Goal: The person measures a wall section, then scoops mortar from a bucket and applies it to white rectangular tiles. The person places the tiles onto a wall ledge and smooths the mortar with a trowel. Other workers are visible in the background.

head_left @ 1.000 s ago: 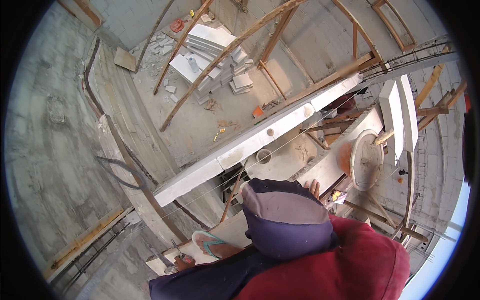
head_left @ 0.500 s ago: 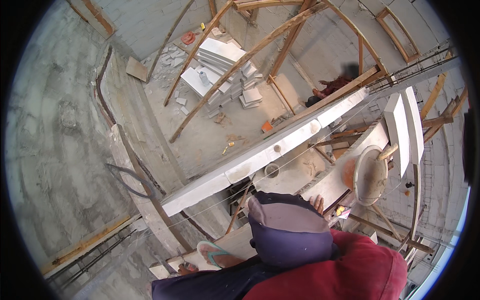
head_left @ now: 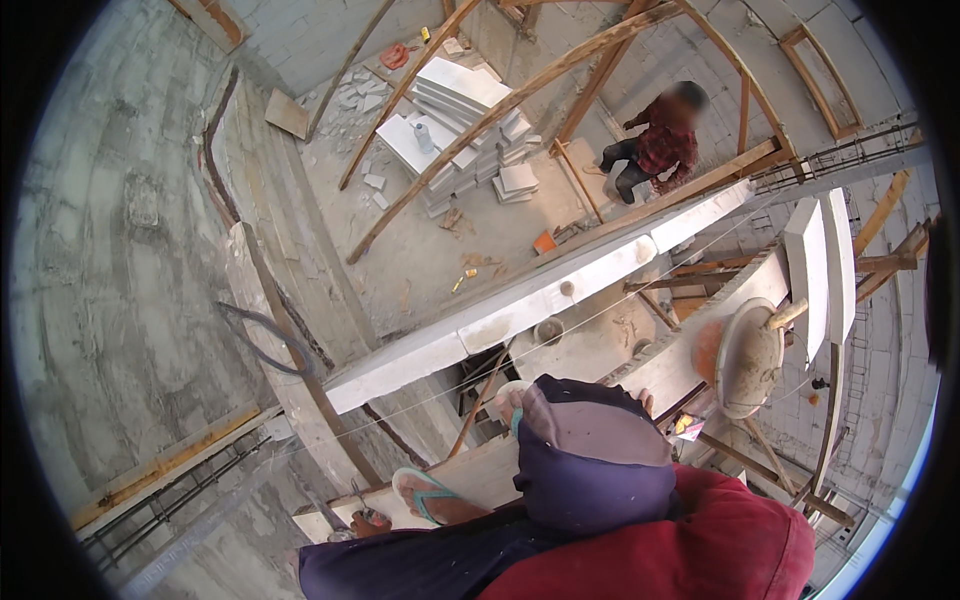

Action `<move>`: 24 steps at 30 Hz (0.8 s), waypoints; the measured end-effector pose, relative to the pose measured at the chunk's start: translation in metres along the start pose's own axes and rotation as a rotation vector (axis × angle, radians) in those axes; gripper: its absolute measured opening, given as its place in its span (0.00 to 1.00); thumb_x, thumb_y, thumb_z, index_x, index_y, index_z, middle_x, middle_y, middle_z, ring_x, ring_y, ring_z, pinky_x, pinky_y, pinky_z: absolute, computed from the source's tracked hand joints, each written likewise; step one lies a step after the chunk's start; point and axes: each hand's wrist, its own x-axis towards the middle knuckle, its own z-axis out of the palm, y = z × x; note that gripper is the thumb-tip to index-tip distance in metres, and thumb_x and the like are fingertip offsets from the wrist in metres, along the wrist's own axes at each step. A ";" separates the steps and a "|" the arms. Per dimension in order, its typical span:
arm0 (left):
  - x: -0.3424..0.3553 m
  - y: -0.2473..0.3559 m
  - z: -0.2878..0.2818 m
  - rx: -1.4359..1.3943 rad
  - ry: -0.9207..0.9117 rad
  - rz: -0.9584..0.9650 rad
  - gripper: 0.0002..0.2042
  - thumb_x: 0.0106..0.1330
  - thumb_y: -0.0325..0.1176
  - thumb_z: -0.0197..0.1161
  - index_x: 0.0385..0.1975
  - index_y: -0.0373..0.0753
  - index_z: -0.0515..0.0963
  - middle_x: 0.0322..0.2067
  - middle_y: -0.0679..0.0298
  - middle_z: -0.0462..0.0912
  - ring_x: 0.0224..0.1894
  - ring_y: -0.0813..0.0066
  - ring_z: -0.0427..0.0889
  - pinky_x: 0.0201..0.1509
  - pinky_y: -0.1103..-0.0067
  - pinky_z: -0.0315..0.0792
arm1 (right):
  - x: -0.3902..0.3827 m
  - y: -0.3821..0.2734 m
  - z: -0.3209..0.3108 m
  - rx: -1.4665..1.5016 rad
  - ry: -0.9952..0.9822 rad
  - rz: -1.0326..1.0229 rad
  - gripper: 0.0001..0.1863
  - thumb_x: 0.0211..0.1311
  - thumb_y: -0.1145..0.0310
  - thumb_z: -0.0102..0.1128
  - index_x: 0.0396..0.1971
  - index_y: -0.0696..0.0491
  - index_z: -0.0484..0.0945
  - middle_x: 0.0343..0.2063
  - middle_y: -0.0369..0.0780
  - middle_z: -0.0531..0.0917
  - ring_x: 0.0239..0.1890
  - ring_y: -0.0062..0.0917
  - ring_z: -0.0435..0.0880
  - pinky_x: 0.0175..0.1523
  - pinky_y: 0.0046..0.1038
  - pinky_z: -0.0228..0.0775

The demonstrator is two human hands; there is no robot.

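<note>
My left hand (head_left: 370,522) is at the lower left, closed round a metal tool with a thin shank. Its exact kind is unclear. Beside that hand, a foot in a teal-strapped flip-flop (head_left: 430,496) rests on a pale plank (head_left: 480,478). Of my right hand (head_left: 646,400), only some fingers show, on the edge of a light board (head_left: 665,372). They look extended, with nothing visible in them. A dark blue cloth shape with a grey top (head_left: 597,440) hides the rest. My red sleeve (head_left: 700,540) fills the lower right.
A mortar-smeared bucket (head_left: 750,360) stands right of my right hand. A row of white blocks (head_left: 500,325) crosses ahead, beside a taut string. Below are stacked blocks (head_left: 470,90), wooden poles (head_left: 510,105) and another person (head_left: 665,140). Two white slabs (head_left: 807,270) lean at right.
The view has shifted slightly. The other person, mostly hidden before, now shows fully beyond the block row. My right fingers are more covered by the dark cloth, and a second foot has appeared.
</note>
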 end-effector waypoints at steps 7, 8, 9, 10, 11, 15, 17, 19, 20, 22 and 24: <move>0.001 -0.001 -0.007 -0.013 -0.030 0.030 0.46 0.42 0.38 0.85 0.62 0.39 0.65 0.58 0.43 0.73 0.60 0.38 0.77 0.62 0.50 0.76 | -0.011 -0.003 -0.007 0.173 -0.021 0.025 0.45 0.75 0.46 0.52 0.79 0.63 0.54 0.78 0.68 0.50 0.80 0.70 0.48 0.78 0.64 0.54; 0.003 0.000 -0.007 -0.008 -0.032 0.041 0.46 0.42 0.38 0.85 0.63 0.39 0.64 0.58 0.42 0.73 0.60 0.38 0.77 0.63 0.50 0.76 | -0.010 -0.003 -0.009 0.178 -0.020 0.035 0.45 0.75 0.46 0.52 0.79 0.63 0.53 0.78 0.68 0.49 0.80 0.70 0.48 0.78 0.64 0.54; 0.004 -0.002 -0.008 0.022 -0.058 0.037 0.47 0.42 0.39 0.85 0.63 0.38 0.64 0.58 0.42 0.73 0.61 0.38 0.77 0.63 0.50 0.76 | -0.011 -0.003 -0.012 0.113 -0.042 0.033 0.45 0.75 0.46 0.52 0.79 0.63 0.53 0.78 0.68 0.49 0.80 0.70 0.48 0.78 0.64 0.53; 0.005 -0.004 -0.009 0.023 -0.065 0.066 0.47 0.43 0.40 0.85 0.65 0.38 0.64 0.58 0.41 0.74 0.61 0.37 0.77 0.64 0.50 0.75 | -0.010 -0.002 -0.016 -0.164 -0.079 -0.027 0.47 0.74 0.45 0.54 0.79 0.63 0.53 0.78 0.69 0.49 0.80 0.70 0.47 0.79 0.64 0.52; 0.007 -0.007 -0.011 0.040 -0.086 0.079 0.48 0.43 0.41 0.85 0.66 0.37 0.64 0.59 0.40 0.75 0.62 0.37 0.77 0.64 0.51 0.75 | -0.009 -0.002 -0.021 -0.013 -0.120 -0.007 0.50 0.72 0.43 0.57 0.79 0.64 0.52 0.78 0.69 0.48 0.80 0.71 0.46 0.78 0.65 0.51; 0.014 -0.021 -0.027 0.037 -0.265 0.108 0.51 0.45 0.45 0.85 0.69 0.36 0.64 0.60 0.38 0.77 0.63 0.37 0.78 0.66 0.52 0.75 | -0.008 -0.001 -0.038 0.256 -0.187 0.015 0.64 0.59 0.36 0.69 0.80 0.65 0.48 0.78 0.71 0.44 0.80 0.72 0.41 0.78 0.67 0.49; 0.014 -0.022 -0.028 0.066 -0.266 0.121 0.50 0.45 0.46 0.85 0.69 0.36 0.64 0.60 0.38 0.77 0.63 0.37 0.79 0.66 0.52 0.75 | -0.010 -0.002 -0.035 0.225 -0.191 0.014 0.64 0.58 0.36 0.70 0.80 0.66 0.48 0.78 0.71 0.45 0.81 0.72 0.41 0.78 0.67 0.49; 0.013 -0.018 -0.025 0.101 -0.267 0.088 0.50 0.46 0.46 0.85 0.69 0.35 0.65 0.61 0.38 0.78 0.63 0.38 0.79 0.66 0.53 0.76 | -0.013 -0.002 -0.020 0.208 -0.167 0.035 0.59 0.63 0.39 0.66 0.80 0.65 0.50 0.78 0.70 0.46 0.81 0.71 0.43 0.78 0.66 0.49; 0.013 -0.015 -0.022 0.116 -0.268 0.068 0.50 0.46 0.47 0.85 0.69 0.35 0.65 0.61 0.38 0.78 0.63 0.38 0.80 0.66 0.53 0.77 | -0.016 -0.001 -0.009 0.180 -0.135 0.032 0.57 0.66 0.40 0.64 0.80 0.65 0.51 0.78 0.69 0.46 0.81 0.71 0.44 0.78 0.66 0.50; 0.008 -0.009 -0.016 0.097 -0.234 0.037 0.49 0.46 0.47 0.85 0.68 0.36 0.66 0.61 0.39 0.78 0.63 0.39 0.80 0.66 0.54 0.77 | -0.017 -0.001 0.016 -0.018 0.033 0.019 0.43 0.75 0.49 0.54 0.79 0.63 0.55 0.78 0.67 0.51 0.80 0.68 0.51 0.78 0.63 0.55; 0.002 -0.005 -0.008 0.042 -0.178 0.004 0.48 0.46 0.46 0.85 0.67 0.36 0.66 0.61 0.41 0.78 0.63 0.40 0.80 0.67 0.55 0.76 | -0.015 -0.003 0.035 -0.064 0.114 0.023 0.38 0.77 0.51 0.52 0.78 0.58 0.60 0.77 0.63 0.59 0.78 0.63 0.59 0.76 0.61 0.60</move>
